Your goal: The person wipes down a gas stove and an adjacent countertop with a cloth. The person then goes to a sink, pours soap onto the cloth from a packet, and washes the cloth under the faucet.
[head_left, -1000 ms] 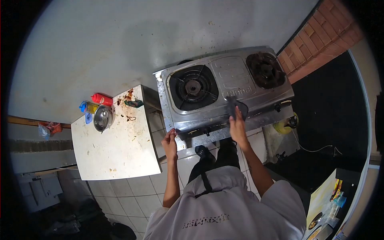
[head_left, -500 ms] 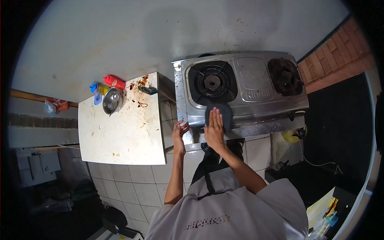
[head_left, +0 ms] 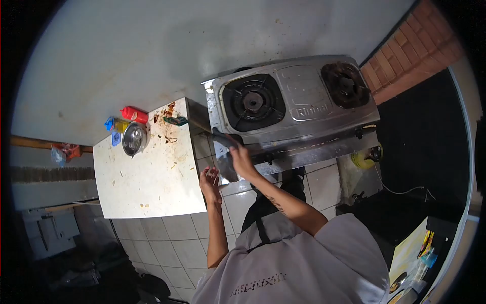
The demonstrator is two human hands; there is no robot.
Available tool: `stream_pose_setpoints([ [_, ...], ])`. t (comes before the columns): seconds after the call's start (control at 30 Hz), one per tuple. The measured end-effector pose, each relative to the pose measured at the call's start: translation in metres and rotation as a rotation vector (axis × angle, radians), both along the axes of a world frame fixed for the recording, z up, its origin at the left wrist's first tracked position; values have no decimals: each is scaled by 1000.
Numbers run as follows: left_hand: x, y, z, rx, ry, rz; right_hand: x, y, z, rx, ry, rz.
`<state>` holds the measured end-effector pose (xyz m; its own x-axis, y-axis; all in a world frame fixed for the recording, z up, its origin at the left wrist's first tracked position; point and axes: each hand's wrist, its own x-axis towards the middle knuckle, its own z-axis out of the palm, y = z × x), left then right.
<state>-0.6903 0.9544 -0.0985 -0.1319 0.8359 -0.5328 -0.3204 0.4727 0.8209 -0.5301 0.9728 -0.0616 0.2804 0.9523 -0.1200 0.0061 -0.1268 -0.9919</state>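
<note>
My right hand (head_left: 242, 160) holds a dark grey cloth (head_left: 223, 137) against the front left corner of the steel two-burner gas stove (head_left: 301, 134). Part of the cloth is covered by the hand. My left hand (head_left: 209, 184) is open, palm turned up and fingers apart, beside the stove's left front corner and near the white table's right edge. Nothing shows in it. Closest to the cloth is the left burner (head_left: 254, 102), with its black grate; the right burner (head_left: 346, 85) looks brown and stained.
On the stained white table (head_left: 152, 187) to the left stand a metal bowl (head_left: 134, 139), a red bottle (head_left: 134, 114) and a blue-capped bottle (head_left: 119, 124). A green packet (head_left: 175, 120) lies near its back right corner. A yellow-green gas cylinder (head_left: 365, 158) stands below the stove's right side.
My right hand and the cloth have moved left, from below the left burner to the stove's left front corner. My left hand has shifted left and toward my body. The view has tilted slightly.
</note>
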Motion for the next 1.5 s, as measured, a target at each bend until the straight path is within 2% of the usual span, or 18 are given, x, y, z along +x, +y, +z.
stream_pose_setpoints([
  [0.03, 1, 0, 2, 1, -3, -13, 11, -7, 7, -348, 185, -128],
  [0.1, 2, 0, 5, 36, 73, -105, 47, -22, -10, -176, 807, -373],
  [0.17, 11, 5, 11, 39, 63, -107, 96, -44, 28, -82, 1153, -393],
  [0.2, 18, 7, 15, 76, 85, -175, 120, -53, 33, -50, 1163, -406],
  [0.27, 25, 12, 8, 132, 61, -230, 159, -74, 28, 88, 1045, -446],
  [0.33, 36, 19, 8, 167, 147, -293, 187, -88, 18, -40, 530, -580],
  [0.37, 41, 22, 9, 195, 231, -363, 188, -91, 16, -35, 530, -578],
  [0.43, 50, 25, 15, 239, 264, -410, 185, -98, 36, -54, -332, -430],
  [0.47, 54, 24, 19, 222, 339, -412, 192, -97, 3, 13, -514, -328],
  [0.5, 60, 24, 24, 206, 414, -411, 191, -96, -8, 13, -520, -337],
  [0.57, 59, 26, 20, 217, 401, -411, 173, -94, -19, -58, -1059, 3],
  [0.7, 62, 26, 15, 226, 452, -374, 144, -91, -7, -98, -1106, -33],
  [0.77, 63, 25, 12, 308, 497, -345, 145, -89, -7, -123, -1192, -23],
  [0.83, 66, 24, 10, 374, 580, -368, 149, -88, -3, -101, -1149, -13],
  [0.93, 73, 20, 3, 416, 653, -262, 159, -83, -4, -120, -1155, 35],
  [1.03, 78, 18, -9, 427, 595, -166, 173, -67, -6, -111, -1186, 52],
  [1.5, 107, 17, 20, 284, 728, -48, 248, 4, 5, 29, -1203, 293],
])
